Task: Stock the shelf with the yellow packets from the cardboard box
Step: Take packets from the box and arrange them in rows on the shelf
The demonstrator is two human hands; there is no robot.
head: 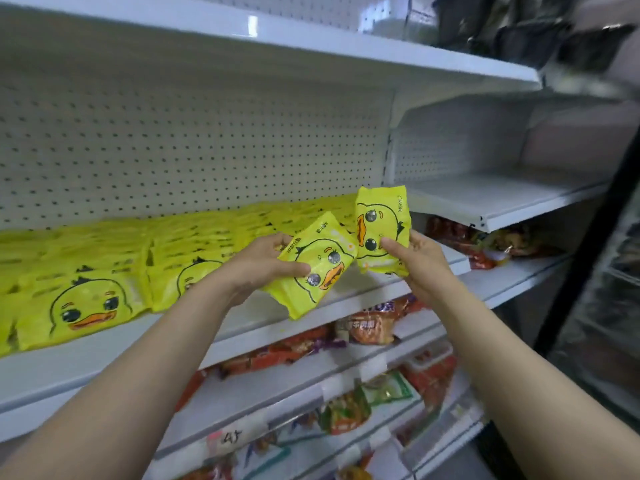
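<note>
My left hand (263, 261) grips a yellow packet (311, 268) with a duck face, tilted, just in front of the white shelf (104, 355). My right hand (419, 261) holds a second yellow duck packet (381, 223) upright beside it, the two packets touching at their edges. Rows of the same yellow packets (93, 285) fill the shelf from the far left to behind my hands. The cardboard box is not in view.
Lower shelves hold red and orange snack packets (370, 327) and green ones (388, 389). A bare white shelf (498, 199) sits at the right, with red packets (485, 244) under it. Dark items (519, 32) stand on the top shelf. A dark post (588, 244) borders the right.
</note>
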